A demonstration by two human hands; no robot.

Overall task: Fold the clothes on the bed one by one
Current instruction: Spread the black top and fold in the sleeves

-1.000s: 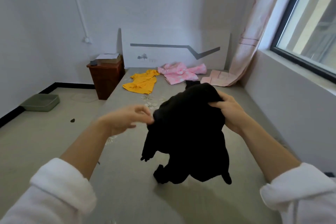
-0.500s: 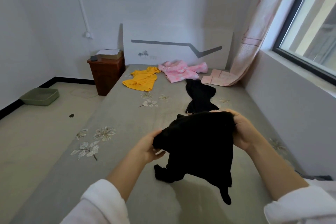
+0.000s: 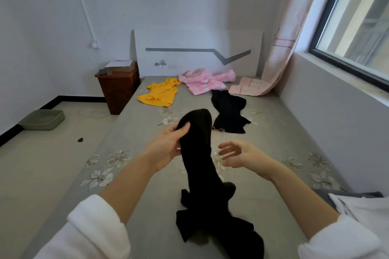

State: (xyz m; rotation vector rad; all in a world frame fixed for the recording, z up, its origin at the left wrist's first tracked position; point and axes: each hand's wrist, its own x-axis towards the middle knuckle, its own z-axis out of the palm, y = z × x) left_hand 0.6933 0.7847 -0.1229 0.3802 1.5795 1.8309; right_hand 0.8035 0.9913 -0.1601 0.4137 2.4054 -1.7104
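4 garments on bed (image 3: 273, 139): 2 black, 1 yellow (image 3: 161, 94), 1 pink (image 3: 204, 81). Left hand (image 3: 168, 147) grips black garment (image 3: 200, 164) by its top, lower end bunched on the bed. Right hand (image 3: 240, 155) beside it, fingers spread, holding nothing. Second black (image 3: 229, 111) lies flat beyond.

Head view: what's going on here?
A person in white sleeves holds a long black knit garment up by its top with the left hand; its lower end bunches on the grey flowered bed. The right hand hovers open beside it. A yellow shirt, pink garment and second black garment lie unfolded farther up.
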